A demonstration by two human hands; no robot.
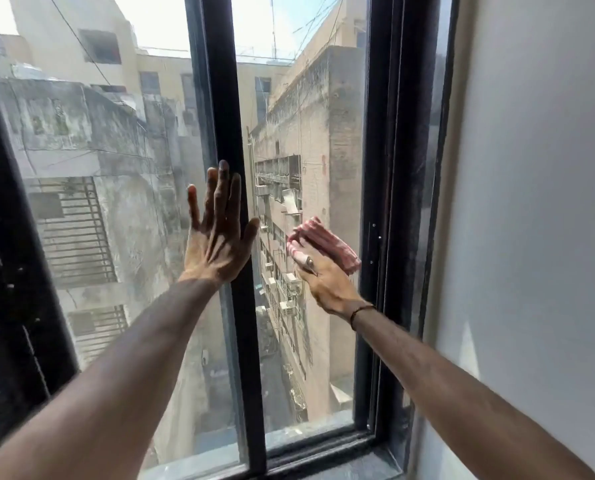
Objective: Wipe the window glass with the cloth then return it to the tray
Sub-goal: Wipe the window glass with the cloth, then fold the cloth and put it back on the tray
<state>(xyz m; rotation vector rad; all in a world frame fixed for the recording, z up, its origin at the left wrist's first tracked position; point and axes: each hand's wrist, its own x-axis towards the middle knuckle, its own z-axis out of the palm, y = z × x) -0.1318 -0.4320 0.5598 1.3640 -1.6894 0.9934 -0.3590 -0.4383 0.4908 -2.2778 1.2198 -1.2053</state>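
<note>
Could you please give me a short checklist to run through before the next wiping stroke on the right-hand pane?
1. Cloth in the right hand: ok.
2. Cloth pressed on the right pane: ok.
3. Left hand open and flat, bracing on the black centre bar: ok.
4. Room for a stroke before the right frame: not ok, cloth almost against it.
5. Tray in view for the return: not ok.
6. Glass already clean: cannot tell.

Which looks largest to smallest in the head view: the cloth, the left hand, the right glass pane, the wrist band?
1. Right glass pane
2. Left hand
3. Cloth, partly under the right hand, so unsure
4. Wrist band
</note>
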